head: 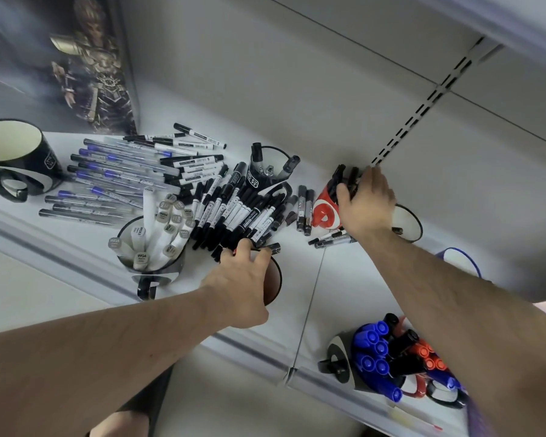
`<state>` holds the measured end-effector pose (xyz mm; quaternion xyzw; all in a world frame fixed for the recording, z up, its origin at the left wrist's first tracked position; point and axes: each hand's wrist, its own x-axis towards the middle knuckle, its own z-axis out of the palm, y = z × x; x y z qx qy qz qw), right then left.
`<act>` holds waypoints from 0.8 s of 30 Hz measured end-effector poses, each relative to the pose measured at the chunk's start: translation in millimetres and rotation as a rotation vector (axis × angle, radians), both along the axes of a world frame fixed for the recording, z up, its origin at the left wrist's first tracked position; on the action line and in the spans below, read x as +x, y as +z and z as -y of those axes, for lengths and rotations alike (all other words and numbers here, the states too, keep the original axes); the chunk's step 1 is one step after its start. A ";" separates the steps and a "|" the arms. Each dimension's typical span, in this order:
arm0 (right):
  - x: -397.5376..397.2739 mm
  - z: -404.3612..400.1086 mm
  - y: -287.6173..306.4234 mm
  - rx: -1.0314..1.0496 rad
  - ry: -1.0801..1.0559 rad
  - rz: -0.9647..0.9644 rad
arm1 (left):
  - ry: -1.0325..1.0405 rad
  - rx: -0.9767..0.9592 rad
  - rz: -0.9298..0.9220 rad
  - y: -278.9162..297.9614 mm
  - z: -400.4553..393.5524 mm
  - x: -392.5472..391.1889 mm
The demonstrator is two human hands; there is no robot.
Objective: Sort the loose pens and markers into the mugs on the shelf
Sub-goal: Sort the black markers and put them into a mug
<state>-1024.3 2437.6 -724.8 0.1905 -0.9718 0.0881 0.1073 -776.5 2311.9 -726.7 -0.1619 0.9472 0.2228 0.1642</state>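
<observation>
Left hand [246, 279] fingers [245, 246] pinching black markers [234, 212] at heap's near edge, over brown mug [273, 283], ready for dropping in. Right hand [368, 203] fingers [344, 193] clenched round marker bundle [344, 176], seating it upright in red mug [325, 209]. Blue pens [108, 178] loose on shelf [344, 279], far left of both.

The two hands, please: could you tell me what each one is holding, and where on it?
The right hand grips a bunch of black markers around their lower bodies, over the red mug. The left hand reaches the loose marker pile; any hold cannot be told.
</observation>
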 end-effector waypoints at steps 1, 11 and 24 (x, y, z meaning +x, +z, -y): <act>-2.5 2.2 -0.6 0.061 0.020 0.129 | 0.000 -0.001 -0.003 -0.9 0.3 -0.1; 64.6 -5.5 68.2 -0.014 0.354 0.253 | 0.037 0.129 -0.210 2.7 -6.5 0.6; 158.2 -31.9 43.6 0.447 0.636 0.384 | -0.044 0.387 -0.338 11.2 -36.2 -20.6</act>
